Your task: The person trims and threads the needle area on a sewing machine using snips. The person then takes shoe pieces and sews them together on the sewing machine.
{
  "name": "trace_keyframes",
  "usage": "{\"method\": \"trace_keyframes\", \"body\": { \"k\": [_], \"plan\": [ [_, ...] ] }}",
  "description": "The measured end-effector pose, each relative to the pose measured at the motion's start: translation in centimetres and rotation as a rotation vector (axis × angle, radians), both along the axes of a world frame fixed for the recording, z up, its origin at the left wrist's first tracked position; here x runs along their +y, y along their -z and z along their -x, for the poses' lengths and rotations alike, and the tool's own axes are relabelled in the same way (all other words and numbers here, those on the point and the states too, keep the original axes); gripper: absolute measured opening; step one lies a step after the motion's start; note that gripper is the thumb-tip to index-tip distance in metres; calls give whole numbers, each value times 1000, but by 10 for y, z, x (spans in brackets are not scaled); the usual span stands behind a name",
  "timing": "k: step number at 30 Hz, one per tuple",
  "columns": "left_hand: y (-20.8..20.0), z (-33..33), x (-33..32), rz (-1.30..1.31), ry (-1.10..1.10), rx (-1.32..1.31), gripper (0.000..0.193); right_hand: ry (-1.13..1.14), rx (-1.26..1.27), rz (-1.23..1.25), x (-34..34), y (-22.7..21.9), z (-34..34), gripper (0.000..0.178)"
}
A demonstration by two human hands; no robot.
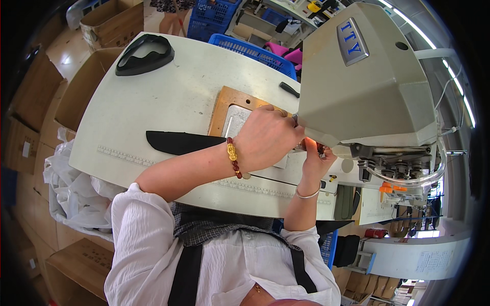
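Observation:
My left hand (269, 133), with a beaded bracelet at the wrist, reaches under the front of the sewing machine head (365, 81). Its fingers are curled together by the needle area, and what they grip is hidden. Close beside it my right hand (315, 166), wearing a bangle, has its fingers pinched near a lit spot under the head; I cannot make out what is between them. Under my left forearm lies a flat black piece (178, 143) with a rounded end. A wooden frame with a metal plate (220, 104) lies just beyond my left hand, partly covered by it.
On the white table (189, 66) a black curved moulded piece (145, 55) sits at the far left, and a small black tool (289, 90) by the machine. A blue crate (255, 51) stands behind. Cardboard boxes (84, 92) and a plastic-lined bin (76, 183) stand left.

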State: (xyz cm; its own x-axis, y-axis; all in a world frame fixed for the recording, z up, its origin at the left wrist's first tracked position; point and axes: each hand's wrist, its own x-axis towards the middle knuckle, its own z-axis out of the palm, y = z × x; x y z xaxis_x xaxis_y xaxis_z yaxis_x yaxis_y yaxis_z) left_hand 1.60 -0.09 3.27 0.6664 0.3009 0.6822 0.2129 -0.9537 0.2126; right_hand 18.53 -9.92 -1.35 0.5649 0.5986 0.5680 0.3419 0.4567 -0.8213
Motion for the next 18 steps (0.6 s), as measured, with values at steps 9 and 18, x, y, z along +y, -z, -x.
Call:
{"method": "trace_keyframes", "body": {
  "k": [9,18],
  "plan": [
    [0,-1,0,12,0,4,13,-47,-86,9,-3,7,-12,29],
    [-4,2,-1,30,-3,23,14,50,-45,-6,3,5,-7,21]
  ]
}}
